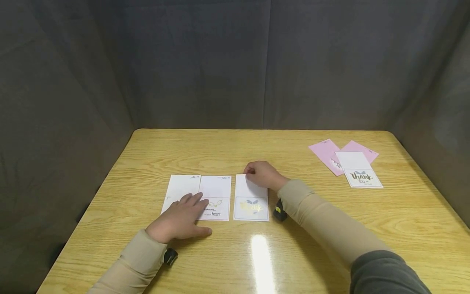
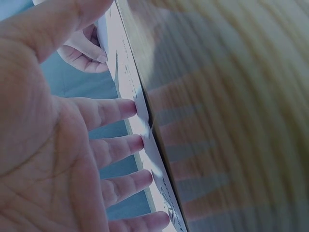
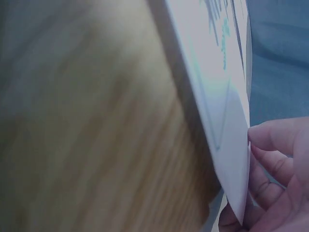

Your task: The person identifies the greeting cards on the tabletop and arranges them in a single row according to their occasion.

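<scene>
Two white cards lie side by side at the left in the head view: a leftmost card [image 1: 183, 185] and a card reading "heart" [image 1: 216, 188]. My left hand [image 1: 181, 218] rests across both with fingers spread and straight. In the left wrist view its fingertips [image 2: 137, 142] touch the card surface. To the right lies a white card with gold "thank" lettering [image 1: 251, 209], a narrow gap from the "heart" card. My right hand [image 1: 265, 175] pinches that card's far edge between thumb and fingers. In the right wrist view the card [image 3: 231, 130] is slightly raised off the wood at the pinched end.
Toward the back right, another white "Thank you" card [image 1: 359, 173] overlaps two pink cards, a left one [image 1: 324, 153] and a right one [image 1: 361, 150]. All lie on a wooden table [image 1: 205, 147]. Dark grey curtains [image 1: 198, 65] enclose its back and sides.
</scene>
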`<action>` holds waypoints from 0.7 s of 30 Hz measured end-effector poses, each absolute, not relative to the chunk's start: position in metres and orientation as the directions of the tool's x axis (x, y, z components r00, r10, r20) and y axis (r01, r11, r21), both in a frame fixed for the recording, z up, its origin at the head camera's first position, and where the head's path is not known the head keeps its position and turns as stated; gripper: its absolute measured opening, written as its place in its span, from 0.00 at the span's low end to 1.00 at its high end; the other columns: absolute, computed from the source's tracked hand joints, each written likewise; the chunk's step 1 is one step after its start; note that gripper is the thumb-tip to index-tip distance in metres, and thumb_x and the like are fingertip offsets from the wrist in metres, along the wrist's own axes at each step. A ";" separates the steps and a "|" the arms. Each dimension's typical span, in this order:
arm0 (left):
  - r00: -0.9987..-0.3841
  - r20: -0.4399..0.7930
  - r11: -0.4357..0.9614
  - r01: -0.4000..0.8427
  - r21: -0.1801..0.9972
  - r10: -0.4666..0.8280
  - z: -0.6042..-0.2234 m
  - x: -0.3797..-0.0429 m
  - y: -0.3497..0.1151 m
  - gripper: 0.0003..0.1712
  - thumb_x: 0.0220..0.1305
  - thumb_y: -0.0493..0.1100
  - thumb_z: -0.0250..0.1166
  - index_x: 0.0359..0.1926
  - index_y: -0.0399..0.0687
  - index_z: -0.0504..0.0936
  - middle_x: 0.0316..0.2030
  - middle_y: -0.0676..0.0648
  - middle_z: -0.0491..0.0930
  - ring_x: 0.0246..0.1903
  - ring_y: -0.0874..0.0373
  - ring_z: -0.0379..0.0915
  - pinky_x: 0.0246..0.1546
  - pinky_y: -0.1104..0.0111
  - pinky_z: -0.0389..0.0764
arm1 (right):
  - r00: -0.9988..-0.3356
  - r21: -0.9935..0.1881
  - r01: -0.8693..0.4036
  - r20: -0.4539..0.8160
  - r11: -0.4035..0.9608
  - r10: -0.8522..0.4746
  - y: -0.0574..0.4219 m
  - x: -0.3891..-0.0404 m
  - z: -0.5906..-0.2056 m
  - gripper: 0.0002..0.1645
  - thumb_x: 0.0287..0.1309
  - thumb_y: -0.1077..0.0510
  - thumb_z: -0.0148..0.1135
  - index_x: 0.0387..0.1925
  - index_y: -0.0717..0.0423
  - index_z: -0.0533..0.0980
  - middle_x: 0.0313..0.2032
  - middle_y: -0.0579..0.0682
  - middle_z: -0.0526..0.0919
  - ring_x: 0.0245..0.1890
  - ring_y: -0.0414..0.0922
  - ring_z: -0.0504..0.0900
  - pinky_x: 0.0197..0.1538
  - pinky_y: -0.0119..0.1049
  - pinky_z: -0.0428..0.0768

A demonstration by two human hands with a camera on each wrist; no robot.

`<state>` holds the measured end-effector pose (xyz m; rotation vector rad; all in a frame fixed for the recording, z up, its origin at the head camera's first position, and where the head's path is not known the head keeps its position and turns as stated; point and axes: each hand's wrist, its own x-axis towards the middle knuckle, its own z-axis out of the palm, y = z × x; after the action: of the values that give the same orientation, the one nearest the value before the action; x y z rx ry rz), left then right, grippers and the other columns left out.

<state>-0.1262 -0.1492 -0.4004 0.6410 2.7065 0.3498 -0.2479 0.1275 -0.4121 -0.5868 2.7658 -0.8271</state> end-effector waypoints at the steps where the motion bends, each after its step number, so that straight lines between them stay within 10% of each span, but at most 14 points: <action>1: -0.842 -0.266 0.869 0.387 0.309 0.470 -0.400 -0.126 -0.149 0.53 0.63 0.63 0.70 0.77 0.36 0.64 0.78 0.32 0.53 0.76 0.29 0.46 0.69 0.33 0.55 | -0.906 -0.557 -0.313 -0.069 0.769 -0.418 0.127 -0.248 -0.412 0.10 0.70 0.64 0.58 0.46 0.61 0.83 0.47 0.57 0.87 0.50 0.51 0.83 0.57 0.45 0.79; 21: -0.827 -0.197 0.833 0.454 0.317 0.526 -0.396 -0.125 -0.139 0.50 0.62 0.62 0.72 0.74 0.36 0.68 0.76 0.31 0.58 0.74 0.29 0.52 0.68 0.33 0.58 | -0.926 -0.448 -0.295 -0.082 0.844 -0.368 0.113 -0.244 -0.411 0.07 0.71 0.61 0.59 0.42 0.57 0.83 0.42 0.52 0.85 0.45 0.48 0.80 0.54 0.44 0.78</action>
<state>-0.1248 -0.1386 -0.3956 0.7483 2.7375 0.3736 -0.2441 0.1133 -0.4107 -0.5174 2.8570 -0.6554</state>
